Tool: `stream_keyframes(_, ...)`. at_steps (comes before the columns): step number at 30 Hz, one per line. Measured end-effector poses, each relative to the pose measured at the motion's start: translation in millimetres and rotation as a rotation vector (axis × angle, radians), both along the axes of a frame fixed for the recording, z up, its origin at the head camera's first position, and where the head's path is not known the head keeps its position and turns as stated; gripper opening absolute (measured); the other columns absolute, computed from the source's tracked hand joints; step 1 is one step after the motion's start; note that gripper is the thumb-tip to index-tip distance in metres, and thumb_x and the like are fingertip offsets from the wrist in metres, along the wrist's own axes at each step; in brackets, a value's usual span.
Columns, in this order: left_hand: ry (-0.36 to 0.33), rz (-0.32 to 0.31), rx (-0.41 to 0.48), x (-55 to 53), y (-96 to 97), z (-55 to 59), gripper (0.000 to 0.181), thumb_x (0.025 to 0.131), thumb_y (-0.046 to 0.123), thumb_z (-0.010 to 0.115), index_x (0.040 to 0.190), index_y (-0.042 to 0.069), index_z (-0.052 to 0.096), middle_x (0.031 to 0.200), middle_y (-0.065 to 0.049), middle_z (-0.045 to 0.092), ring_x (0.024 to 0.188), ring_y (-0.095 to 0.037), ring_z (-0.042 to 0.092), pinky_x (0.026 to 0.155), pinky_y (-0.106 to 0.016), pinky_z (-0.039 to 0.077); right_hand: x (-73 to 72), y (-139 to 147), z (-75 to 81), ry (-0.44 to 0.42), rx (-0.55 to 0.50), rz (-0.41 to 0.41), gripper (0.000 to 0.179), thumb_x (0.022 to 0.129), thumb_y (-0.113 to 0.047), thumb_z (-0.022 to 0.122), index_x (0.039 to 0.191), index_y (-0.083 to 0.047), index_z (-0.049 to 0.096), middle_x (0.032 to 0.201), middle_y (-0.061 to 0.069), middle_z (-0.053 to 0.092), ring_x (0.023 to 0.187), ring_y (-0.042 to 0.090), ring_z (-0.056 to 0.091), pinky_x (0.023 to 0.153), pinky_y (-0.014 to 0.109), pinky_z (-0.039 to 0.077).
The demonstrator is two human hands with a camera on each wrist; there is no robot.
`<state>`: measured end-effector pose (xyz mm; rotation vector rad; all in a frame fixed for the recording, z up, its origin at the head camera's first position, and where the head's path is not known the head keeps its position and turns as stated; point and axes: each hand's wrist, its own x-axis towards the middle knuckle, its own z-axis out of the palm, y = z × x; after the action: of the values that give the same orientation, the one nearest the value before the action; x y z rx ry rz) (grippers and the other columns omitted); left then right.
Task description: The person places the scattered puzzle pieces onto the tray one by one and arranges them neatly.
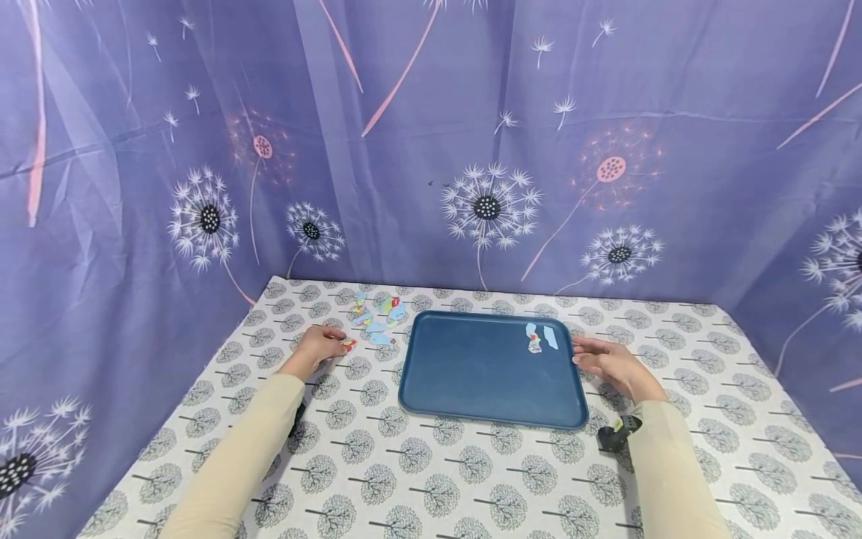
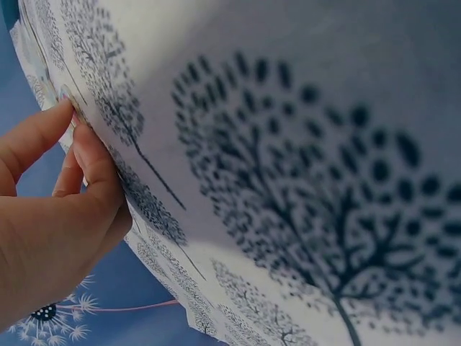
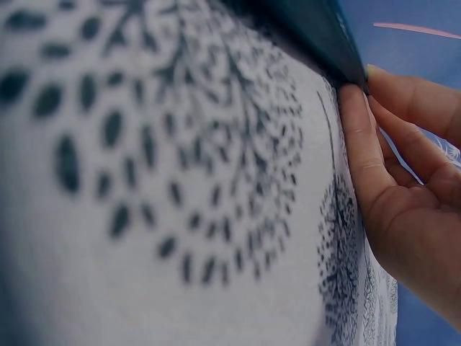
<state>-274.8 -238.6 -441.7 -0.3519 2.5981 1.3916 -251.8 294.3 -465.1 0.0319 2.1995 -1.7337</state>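
In the head view my left hand (image 1: pixel 322 347) is at the table's left side, its fingertips on a small red and yellow puzzle piece (image 1: pixel 348 345). The left wrist view has thumb and index finger pinching the edge of this piece (image 2: pixel 66 96) low over the cloth. Several light blue and coloured pieces (image 1: pixel 378 326) lie loosely grouped just beyond that hand. My right hand (image 1: pixel 616 367) holds the right rim of a dark blue tray (image 1: pixel 471 374), thumb and fingertips at its edge (image 3: pixel 353 65). Two pieces, one multicoloured (image 1: pixel 533 340) and one pale blue (image 1: pixel 551 337), lie in the tray's upper right corner.
A white cloth with grey tree prints (image 1: pixel 431 479) covers the table. Purple curtains with dandelion prints (image 1: pixel 417 150) hang behind and along both sides. Dark wrist-worn devices (image 1: pixel 616 434) show by the sleeves, close above the cloth.
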Motion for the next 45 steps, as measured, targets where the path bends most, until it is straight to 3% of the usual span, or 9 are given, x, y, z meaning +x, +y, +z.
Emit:
stream_keyframes(8,0.022,0.016,-0.026,-3.5,-1.8,-3.2,0.035,0.081,-0.001,0.071,0.116,-0.003,0.065,0.113,-0.021,0.06,0.085,-0.022,0.06,0.064,-0.026,0.053,0.9,0.0,-0.3,-0.008,-0.031,-0.006,0.07,0.089,-0.001,0.061,0.15,0.002,0.025,0.145,0.029,0.033,0.104,0.006,0.056,0.1,0.025,0.048)
stream_keyframes(15,0.041,0.012,-0.027,-3.9,-2.8,-4.3,0.026,0.082,-0.001,0.072,0.107,-0.005,0.068,0.109,-0.021,0.063,0.084,-0.023,0.06,0.065,-0.028,0.053,1.2,0.2,-0.1,0.007,-0.047,0.001,0.069,0.089,0.0,0.059,0.149,0.004,0.025,0.145,0.031,0.033,0.103,0.004,0.056,0.099,0.023,0.049)
stream_keyframes(22,0.014,-0.007,0.01,-4.2,-6.7,-3.7,0.019,0.086,0.0,0.068,0.104,-0.004,0.067,0.113,-0.02,0.061,0.082,-0.021,0.061,0.071,-0.03,0.056,0.9,0.3,-2.0,0.002,-0.052,0.004,0.07,0.088,0.001,0.059,0.149,0.004,0.024,0.145,0.031,0.032,0.101,0.002,0.056,0.098,0.021,0.049)
stream_keyframes(30,-0.005,-0.01,0.068,-9.2,-6.2,-1.7,0.022,0.087,-0.003,0.064,0.109,-0.006,0.066,0.104,-0.017,0.064,0.075,-0.015,0.064,0.072,-0.028,0.06,1.4,1.6,0.7,-0.011,0.006,0.026,0.07,0.09,-0.005,0.06,0.15,0.0,0.024,0.148,0.028,0.03,0.121,0.021,0.05,0.114,0.046,0.033)
stream_keyframes(35,-0.012,-0.023,0.161,-11.1,-0.5,3.2,0.025,0.089,-0.004,0.062,0.114,-0.008,0.061,0.111,-0.02,0.061,0.086,-0.02,0.066,0.081,-0.03,0.06,1.3,1.4,2.1,-0.018,0.012,0.033,0.071,0.09,-0.007,0.06,0.151,-0.001,0.024,0.149,0.027,0.029,0.128,0.031,0.044,0.115,0.05,0.03)
stream_keyframes(38,-0.016,-0.039,0.211,-11.3,4.4,8.2,0.029,0.091,-0.005,0.058,0.12,-0.006,0.059,0.117,-0.021,0.058,0.093,-0.022,0.065,0.086,-0.032,0.058,0.8,0.5,2.0,-0.012,0.011,0.03,0.07,0.09,-0.006,0.06,0.151,-0.001,0.024,0.149,0.027,0.03,0.125,0.026,0.047,0.114,0.047,0.033)
stream_keyframes(45,-0.048,-0.067,0.331,-13.5,19.4,14.2,0.044,0.09,-0.007,0.058,0.133,0.001,0.053,0.117,-0.019,0.054,0.099,-0.03,0.063,0.091,-0.036,0.056,-0.7,-1.5,-0.4,0.033,-0.016,0.014,0.066,0.092,0.0,0.058,0.148,0.006,0.025,0.141,0.031,0.035,0.101,0.003,0.054,0.099,0.025,0.049)
